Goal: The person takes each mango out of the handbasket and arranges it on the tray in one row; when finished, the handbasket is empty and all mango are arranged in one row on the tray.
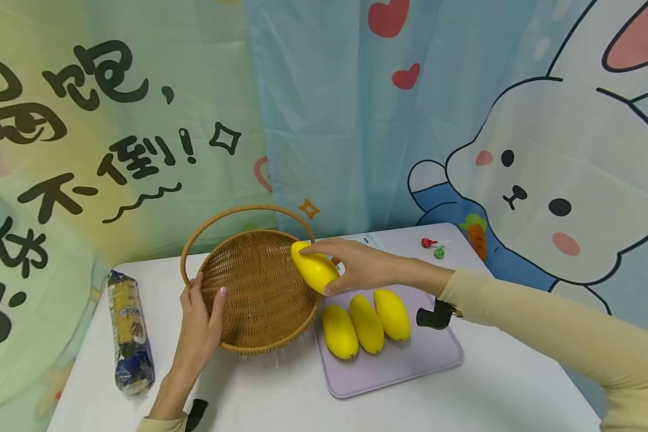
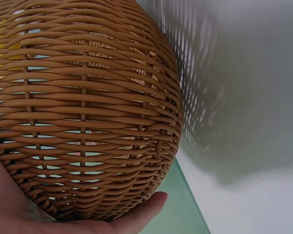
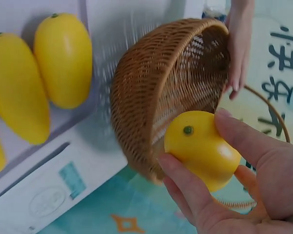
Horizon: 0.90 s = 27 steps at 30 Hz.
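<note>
A yellow mango [image 1: 314, 269] is held between the thumb and fingers of my right hand [image 1: 359, 263], at the right rim of a brown wicker basket [image 1: 254, 294]. Its green stem end shows in the right wrist view. The basket leans with its mouth towards me, and the inside that shows holds nothing. My left hand [image 1: 198, 327] grips its left side, thumb over the rim; the left wrist view shows the woven outer wall [image 2: 88, 112] close up. Three more mangoes [image 1: 366, 324] lie side by side on a pale purple tray [image 1: 405, 378].
On the left of the white table [image 1: 281, 402] lies a long packaged loaf [image 1: 131, 336] in a printed wrapper. Two small wrapped candies, one red [image 1: 428, 243] and one green [image 1: 439, 252], sit at the back right. A printed curtain [image 1: 324, 120] hangs behind.
</note>
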Tool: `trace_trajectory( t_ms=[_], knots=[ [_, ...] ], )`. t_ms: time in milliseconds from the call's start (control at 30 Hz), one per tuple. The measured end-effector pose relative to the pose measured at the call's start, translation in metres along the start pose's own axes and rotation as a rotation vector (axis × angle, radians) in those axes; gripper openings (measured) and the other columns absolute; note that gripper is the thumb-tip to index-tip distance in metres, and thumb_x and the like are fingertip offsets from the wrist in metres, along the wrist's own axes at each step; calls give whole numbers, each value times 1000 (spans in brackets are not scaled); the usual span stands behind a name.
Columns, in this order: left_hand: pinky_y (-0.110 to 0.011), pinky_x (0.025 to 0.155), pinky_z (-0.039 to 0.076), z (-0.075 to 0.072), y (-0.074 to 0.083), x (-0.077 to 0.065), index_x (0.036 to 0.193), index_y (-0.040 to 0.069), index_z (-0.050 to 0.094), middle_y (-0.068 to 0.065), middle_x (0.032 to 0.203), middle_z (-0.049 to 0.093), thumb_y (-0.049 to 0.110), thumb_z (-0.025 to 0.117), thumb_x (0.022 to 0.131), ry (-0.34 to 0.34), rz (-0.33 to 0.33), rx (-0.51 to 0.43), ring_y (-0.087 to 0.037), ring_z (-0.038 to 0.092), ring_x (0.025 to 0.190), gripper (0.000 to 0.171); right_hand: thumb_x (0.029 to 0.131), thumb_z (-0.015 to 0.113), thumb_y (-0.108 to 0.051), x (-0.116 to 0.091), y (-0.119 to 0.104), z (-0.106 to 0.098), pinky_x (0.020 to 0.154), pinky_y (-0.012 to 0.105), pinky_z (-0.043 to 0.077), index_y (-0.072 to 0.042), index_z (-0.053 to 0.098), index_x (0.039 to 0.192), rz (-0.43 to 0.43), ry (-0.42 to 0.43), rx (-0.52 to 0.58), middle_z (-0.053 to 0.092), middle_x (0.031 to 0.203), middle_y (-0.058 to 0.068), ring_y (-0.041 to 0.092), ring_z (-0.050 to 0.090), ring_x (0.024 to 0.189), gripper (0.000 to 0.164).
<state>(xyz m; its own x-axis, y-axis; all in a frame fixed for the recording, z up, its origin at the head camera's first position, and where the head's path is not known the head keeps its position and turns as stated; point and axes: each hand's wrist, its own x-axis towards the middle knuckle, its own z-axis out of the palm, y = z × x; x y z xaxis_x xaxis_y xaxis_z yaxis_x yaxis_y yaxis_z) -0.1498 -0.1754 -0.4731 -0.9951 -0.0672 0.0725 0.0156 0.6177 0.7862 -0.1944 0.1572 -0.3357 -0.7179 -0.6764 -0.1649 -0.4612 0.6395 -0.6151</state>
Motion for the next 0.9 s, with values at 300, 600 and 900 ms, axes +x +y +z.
trace_trajectory(
  t_ms=[300, 600, 900],
  knots=[
    [-71, 113, 29, 1, 3, 1, 165, 12, 2, -32, 164, 5, 54, 34, 107, 6, 13, -5, -56, 26, 146, 78, 88, 81, -19, -57, 37, -25, 93, 44, 58, -22, 40, 156, 165, 136, 61, 37, 162, 9, 39, 58, 128, 80],
    [-72, 113, 28, -1, -1, -3, 164, 11, 0, -33, 164, 4, 53, 34, 108, -11, 4, 3, -58, 25, 145, 78, 89, 80, -15, -106, 82, -23, 88, 45, 60, -12, 41, 155, 270, 236, 52, 34, 162, 19, 48, 58, 125, 77],
    [-72, 113, 28, -1, 1, -1, 165, 12, 1, -32, 164, 6, 52, 36, 108, -4, 17, -15, -57, 27, 145, 77, 89, 80, -16, -132, 115, -7, 85, 47, 61, -7, 41, 154, 327, 245, 22, 35, 158, 27, 51, 58, 120, 76]
  ],
)
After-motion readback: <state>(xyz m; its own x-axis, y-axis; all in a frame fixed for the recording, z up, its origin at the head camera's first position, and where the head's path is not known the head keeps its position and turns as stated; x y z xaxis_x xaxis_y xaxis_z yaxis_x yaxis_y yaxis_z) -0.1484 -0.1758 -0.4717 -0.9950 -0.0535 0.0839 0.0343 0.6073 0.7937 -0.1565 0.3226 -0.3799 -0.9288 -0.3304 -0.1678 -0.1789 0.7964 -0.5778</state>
